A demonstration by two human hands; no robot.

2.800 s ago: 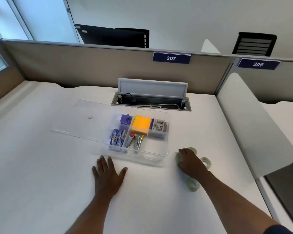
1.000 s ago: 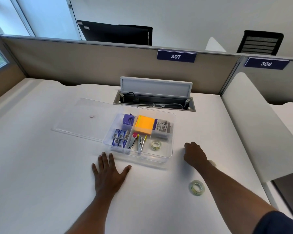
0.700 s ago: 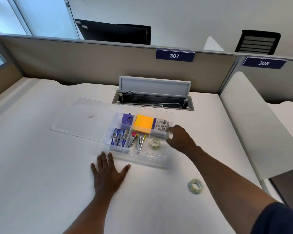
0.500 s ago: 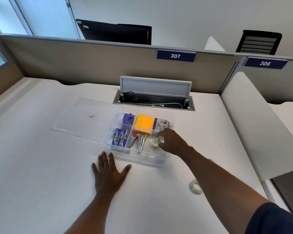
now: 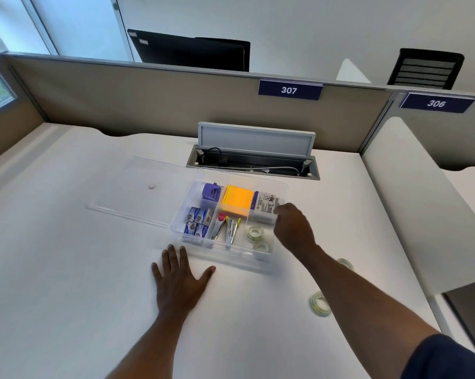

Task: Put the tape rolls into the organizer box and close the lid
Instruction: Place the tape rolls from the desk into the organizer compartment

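Well, the clear organizer box sits open on the white desk, its transparent lid lying flat just beside it to the left. Two tape rolls are already in the near right compartment — one tape roll toward the middle and a second tape roll nearer the front wall. The right hand hovers over the box's right edge, knuckles up and fingers curled downward; whether it grips anything I cannot tell, since the fingertips are hidden from here. The left hand lies flat on the desk just in front of the box, fingers spread, holding nothing.

Two more rolls remain outside: a loose tape roll on the desk beside the right forearm, and another roll peeking out behind that arm — mostly covered.

Inside the box there is an orange sticky-note pad, a purple sharpener-like item, small blue staple boxes, and a white labelled packet.
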